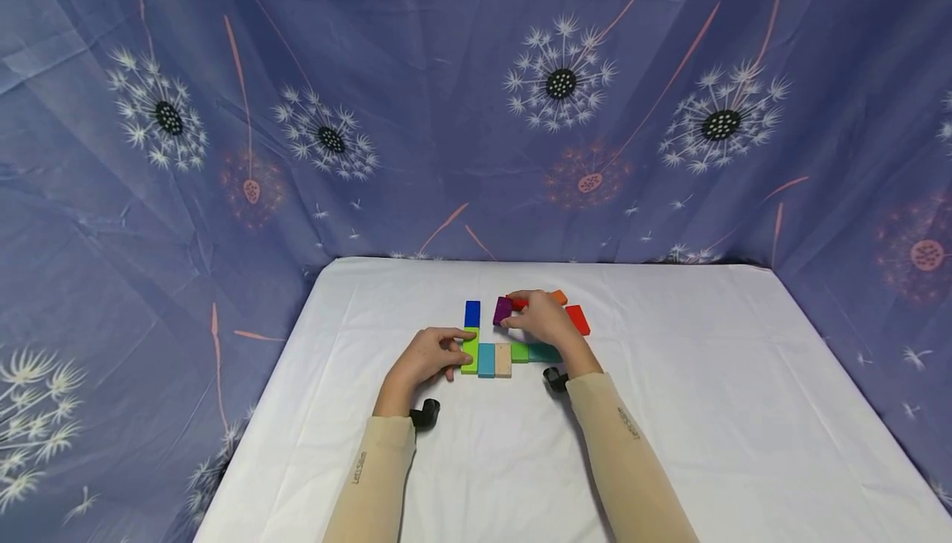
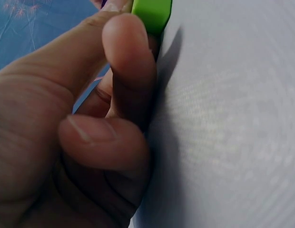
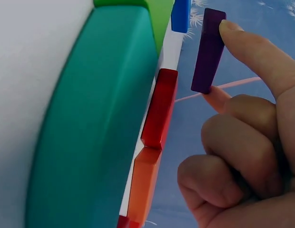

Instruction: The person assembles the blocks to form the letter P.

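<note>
My right hand (image 1: 546,317) pinches a purple block (image 3: 209,52) between thumb and index finger, its other fingers curled in. The purple block is held up off the cloth, left of a red block (image 3: 160,107). My left hand (image 1: 430,355) holds a lime green block (image 1: 470,351) lying on the table, thumb and index finger at it and the other fingers curled. Beyond the lime block's far end lies a blue block (image 1: 473,313). To its right, side by side, are a light blue block (image 1: 487,359), a plain wood block (image 1: 502,359), a green block (image 1: 520,351) and a teal block (image 1: 545,352).
Behind my right hand lie an orange block (image 1: 559,297) and another red block (image 1: 578,320). A white cloth (image 1: 706,411) covers the table, and a blue curtain with dandelion prints (image 1: 446,113) hangs around its back and sides. Black wrist cameras sit near both sleeves.
</note>
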The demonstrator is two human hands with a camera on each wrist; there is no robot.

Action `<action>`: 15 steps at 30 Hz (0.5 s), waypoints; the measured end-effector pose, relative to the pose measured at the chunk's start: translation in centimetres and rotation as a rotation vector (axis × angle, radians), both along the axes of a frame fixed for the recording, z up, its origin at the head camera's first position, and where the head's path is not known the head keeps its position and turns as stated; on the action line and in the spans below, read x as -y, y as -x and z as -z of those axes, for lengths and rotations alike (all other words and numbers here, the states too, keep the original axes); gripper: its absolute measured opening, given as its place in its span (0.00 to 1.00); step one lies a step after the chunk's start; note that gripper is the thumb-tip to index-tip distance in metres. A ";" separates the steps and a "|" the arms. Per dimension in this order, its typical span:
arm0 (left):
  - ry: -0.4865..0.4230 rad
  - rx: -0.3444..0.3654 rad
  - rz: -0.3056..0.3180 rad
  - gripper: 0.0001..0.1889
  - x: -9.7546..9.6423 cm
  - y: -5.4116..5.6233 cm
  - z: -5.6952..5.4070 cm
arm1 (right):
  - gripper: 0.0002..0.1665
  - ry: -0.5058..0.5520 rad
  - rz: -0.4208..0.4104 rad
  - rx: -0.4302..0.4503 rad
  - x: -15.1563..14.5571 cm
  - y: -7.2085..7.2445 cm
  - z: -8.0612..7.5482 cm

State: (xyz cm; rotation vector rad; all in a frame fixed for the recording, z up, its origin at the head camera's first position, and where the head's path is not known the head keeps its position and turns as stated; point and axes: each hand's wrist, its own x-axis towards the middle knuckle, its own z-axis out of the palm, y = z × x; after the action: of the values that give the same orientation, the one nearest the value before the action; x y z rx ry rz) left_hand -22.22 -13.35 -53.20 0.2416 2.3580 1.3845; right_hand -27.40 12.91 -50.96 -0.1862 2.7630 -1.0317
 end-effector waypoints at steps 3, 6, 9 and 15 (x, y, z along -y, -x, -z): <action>0.008 0.001 -0.005 0.24 -0.1 0.1 -0.1 | 0.39 0.009 0.006 0.006 0.2 0.5 -0.1; 0.015 0.002 -0.009 0.24 -0.1 0.1 -0.1 | 0.39 0.020 0.010 0.007 0.4 1.1 -0.3; 0.012 -0.007 -0.005 0.24 -0.1 0.1 -0.1 | 0.38 0.035 0.001 -0.009 0.6 1.7 -0.3; 0.007 -0.012 -0.001 0.24 -0.1 0.1 0.0 | 0.38 0.028 -0.023 -0.005 0.7 2.5 -0.1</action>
State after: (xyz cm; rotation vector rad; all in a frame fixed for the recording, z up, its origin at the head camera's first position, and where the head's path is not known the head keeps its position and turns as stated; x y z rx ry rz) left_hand -22.33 -13.27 -53.17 0.2473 2.3725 1.3788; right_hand -29.89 12.25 -50.81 -0.2239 2.7452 -1.0663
